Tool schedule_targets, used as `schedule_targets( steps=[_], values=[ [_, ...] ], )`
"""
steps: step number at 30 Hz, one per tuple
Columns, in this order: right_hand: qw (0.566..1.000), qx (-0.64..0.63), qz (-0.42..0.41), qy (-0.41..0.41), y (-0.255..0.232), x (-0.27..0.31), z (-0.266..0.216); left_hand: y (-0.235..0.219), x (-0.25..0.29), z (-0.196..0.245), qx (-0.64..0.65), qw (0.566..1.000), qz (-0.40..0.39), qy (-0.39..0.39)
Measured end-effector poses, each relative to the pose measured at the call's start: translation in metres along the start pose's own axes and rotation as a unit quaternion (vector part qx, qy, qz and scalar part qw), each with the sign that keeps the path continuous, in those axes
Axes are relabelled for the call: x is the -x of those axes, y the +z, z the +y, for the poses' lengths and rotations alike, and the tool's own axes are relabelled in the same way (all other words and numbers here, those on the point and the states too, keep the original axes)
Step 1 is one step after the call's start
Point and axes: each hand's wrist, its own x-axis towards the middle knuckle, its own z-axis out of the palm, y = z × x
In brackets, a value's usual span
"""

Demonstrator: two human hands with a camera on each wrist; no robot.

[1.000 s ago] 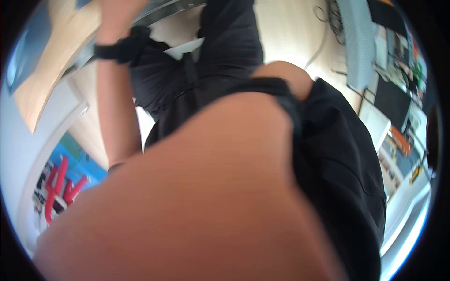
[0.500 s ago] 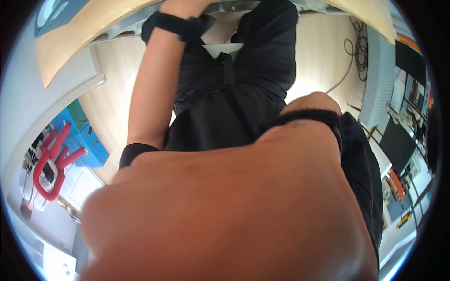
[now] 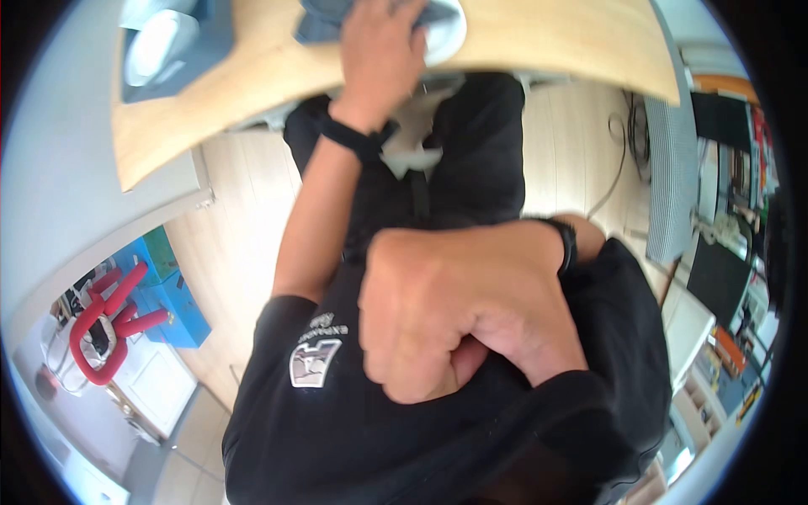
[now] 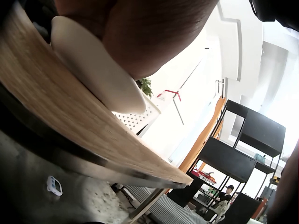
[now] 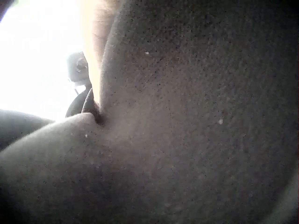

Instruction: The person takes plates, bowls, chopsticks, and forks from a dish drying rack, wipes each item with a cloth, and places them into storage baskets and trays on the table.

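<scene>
At the top of the head view my left hand point(image 3: 383, 63) lies over a dark grey cloth-like thing point(image 3: 324, 21), its fingers extended but partly cut off by the frame edge. Beside it is a white rounded object point(image 3: 448, 35). A pale, smooth rounded object point(image 4: 96, 65) shows at the wooden edge in the left wrist view, under the hand. In front of the black shirt point(image 3: 353, 421), my right hand point(image 3: 446, 307) has its fingers curled, and nothing is visible in it. Dark fabric point(image 5: 187, 116) fills most of the right wrist view.
The wooden tabletop point(image 3: 564, 38) curves across the top, with a grey-blue tray point(image 3: 210, 42) on the left. Blue boxes point(image 3: 177, 311) and a red padded frame point(image 3: 84, 341) are at lower left. Cables point(image 3: 637, 139) lie near a grey panel point(image 3: 669, 194) on the right.
More of the tabletop has come into view, with my left hand over the grey thing. My right hand, earlier large and close to the camera, now appears smaller and curled before the shirt.
</scene>
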Motion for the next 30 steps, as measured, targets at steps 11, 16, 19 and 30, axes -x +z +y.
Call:
schedule_targets(
  steps=[11,16,19,30],
  values=[
    [0.969,0.198,0.105,0.103,-0.046,0.047,-0.011,-0.010,-0.006,0.006,0.053,0.998,0.027,-0.002],
    [0.775,0.090,0.604,0.165,-0.104,0.124,0.073,-0.015,-0.006,0.007,0.051,0.999,0.020,0.000],
    [0.737,0.060,0.638,0.215,-0.104,0.110,0.073,-0.020,-0.009,0.009,0.038,0.999,0.026,0.005],
    [0.887,-0.105,0.441,0.093,-0.088,0.105,0.022,-0.018,0.006,0.007,0.059,0.997,0.053,0.021]
  ],
)
